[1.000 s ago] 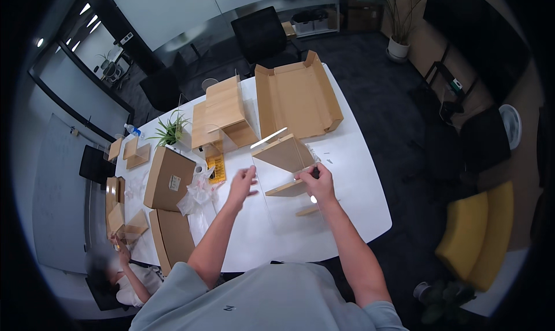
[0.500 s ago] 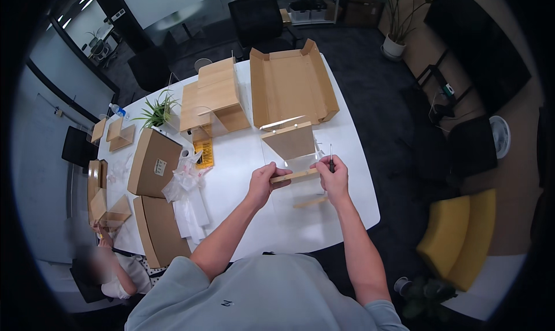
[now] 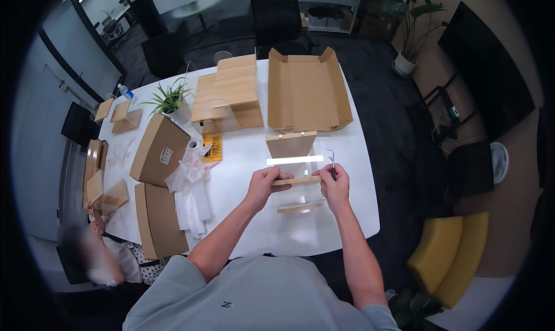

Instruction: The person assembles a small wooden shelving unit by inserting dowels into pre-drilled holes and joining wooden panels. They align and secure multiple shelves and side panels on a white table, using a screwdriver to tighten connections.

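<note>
My left hand point(image 3: 265, 186) is closed on one end of a narrow light-wood board point(image 3: 298, 181), held level over the white table. At the board's other end, my right hand point(image 3: 336, 185) is closed around a screwdriver point(image 3: 333, 170) with a dark handle, its thin metal shaft pointing up and away. The fingertips of that hand also meet the board's end. Just beyond stands a wooden panel point(image 3: 292, 145), with clear plastic sheeting around it that reflects light. Nearer to me a wooden strip point(image 3: 299, 208) shows below the board; whether it joins the clear plastic, I cannot tell.
An opened cardboard box point(image 3: 308, 94) lies at the far side beside a wooden shelf unit point(image 3: 234, 91). Left are a potted plant point(image 3: 169, 97), crumpled plastic wrap point(image 3: 191, 172) and more cardboard point(image 3: 159, 220). Another person point(image 3: 110, 253) sits at the left, handling wood-and-clear pieces point(image 3: 110, 193).
The view has shifted, moving the table's things rightward in the picture. The board in my hands now lies more level, and the wooden panel beyond it appears straighter. Both hands keep their hold.
</note>
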`<state>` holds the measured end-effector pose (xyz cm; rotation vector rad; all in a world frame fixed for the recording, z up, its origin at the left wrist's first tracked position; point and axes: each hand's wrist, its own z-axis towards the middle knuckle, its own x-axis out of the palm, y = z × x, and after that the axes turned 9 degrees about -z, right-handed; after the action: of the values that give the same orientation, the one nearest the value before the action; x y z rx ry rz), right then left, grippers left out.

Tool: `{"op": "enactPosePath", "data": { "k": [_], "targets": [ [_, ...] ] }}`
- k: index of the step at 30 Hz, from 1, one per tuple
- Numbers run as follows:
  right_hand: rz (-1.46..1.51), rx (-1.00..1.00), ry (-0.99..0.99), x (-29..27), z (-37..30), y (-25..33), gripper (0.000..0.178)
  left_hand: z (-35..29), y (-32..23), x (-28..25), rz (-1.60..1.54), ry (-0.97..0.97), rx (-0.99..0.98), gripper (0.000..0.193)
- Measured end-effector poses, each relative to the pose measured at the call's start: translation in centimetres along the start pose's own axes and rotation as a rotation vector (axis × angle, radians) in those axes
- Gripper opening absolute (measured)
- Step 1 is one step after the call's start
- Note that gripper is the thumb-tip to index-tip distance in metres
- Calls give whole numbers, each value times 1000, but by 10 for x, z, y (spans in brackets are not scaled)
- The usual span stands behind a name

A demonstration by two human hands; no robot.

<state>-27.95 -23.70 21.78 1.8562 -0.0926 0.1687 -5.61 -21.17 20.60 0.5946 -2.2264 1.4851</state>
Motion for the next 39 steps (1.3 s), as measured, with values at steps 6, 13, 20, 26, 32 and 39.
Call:
{"op": "enactPosePath", "data": {
  "k": [6,13,20,26,32,39],
  "targets": [
    [-51,-4,5,0,-3,-2,11,4,3,-7,-12,12,-92,37],
    [-109,29,-59,-7,-9,-11,10,1,0,-13,103,46,-214,37],
    [-104,20,-65,-9,-10,-15,11,9,-15,-21,379,12,-260,50],
    [-133,9,-69,-7,-10,-15,10,35,-42,-31,648,-265,245,48],
    [-202,56,-62,-5,-10,-4,11,66,-46,-16,108,-33,8,41],
    [-609,-85,-193,-8,10,9,23,74,-54,-1,194,-88,3,29]
  ]
}}
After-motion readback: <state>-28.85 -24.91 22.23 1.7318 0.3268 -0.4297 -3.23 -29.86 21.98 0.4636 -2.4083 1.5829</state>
